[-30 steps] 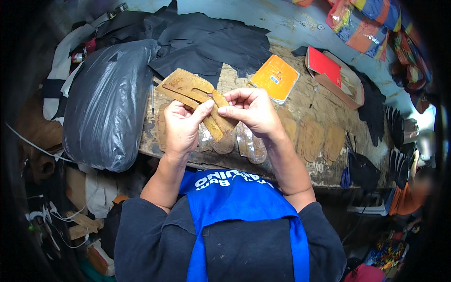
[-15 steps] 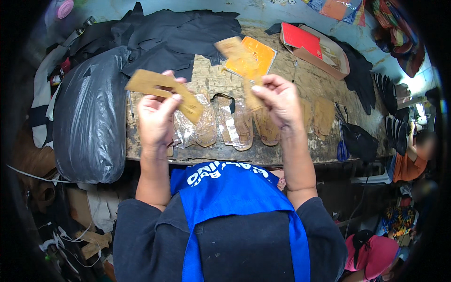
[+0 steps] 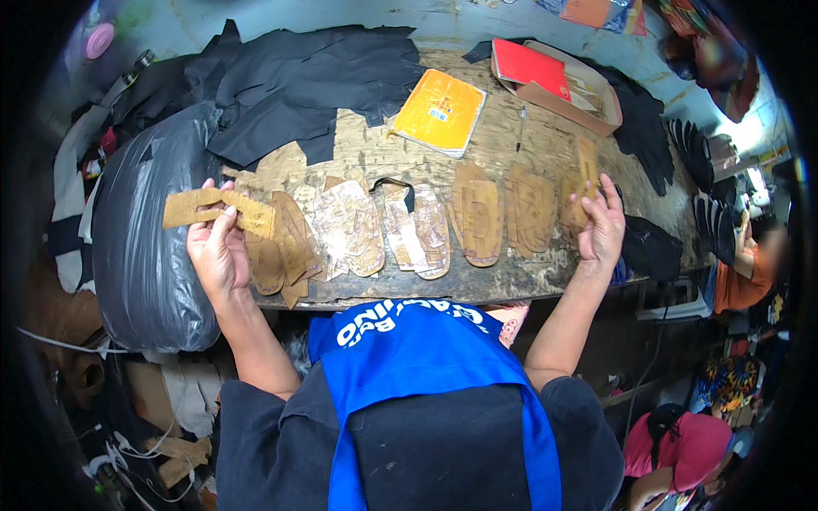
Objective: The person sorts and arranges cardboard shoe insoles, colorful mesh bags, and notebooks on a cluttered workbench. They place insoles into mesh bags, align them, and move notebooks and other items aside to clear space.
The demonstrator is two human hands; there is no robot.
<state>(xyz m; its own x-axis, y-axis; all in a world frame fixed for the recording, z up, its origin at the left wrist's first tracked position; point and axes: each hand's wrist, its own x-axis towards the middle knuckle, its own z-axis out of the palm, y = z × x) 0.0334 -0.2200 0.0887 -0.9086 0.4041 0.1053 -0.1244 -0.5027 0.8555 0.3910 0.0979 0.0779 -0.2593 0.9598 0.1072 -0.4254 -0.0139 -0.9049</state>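
My left hand, raised over the left part of the workbench, grips a tan pattern piece with a slot in it. Beneath it lie brown sole-shaped pieces. My right hand is far to the right, its thumb and fingers on a narrow tan pattern piece, slightly blurred, above the row's right end. Between the hands are shiny, clear-covered patterns, another such bundle with a black band, and plain sole-shaped patterns beside a similar stack.
Black sheet material covers the bench's back left, by a bulging dark plastic bag. Behind the row are a yellow notebook, a pen and an open box with a red folder. A black pouch lies at right. Other people sit at right.
My hands have moved apart, the left one leftward and the right one rightward, each with its tan piece. More of the row of patterns and the yellow notebook now shows.
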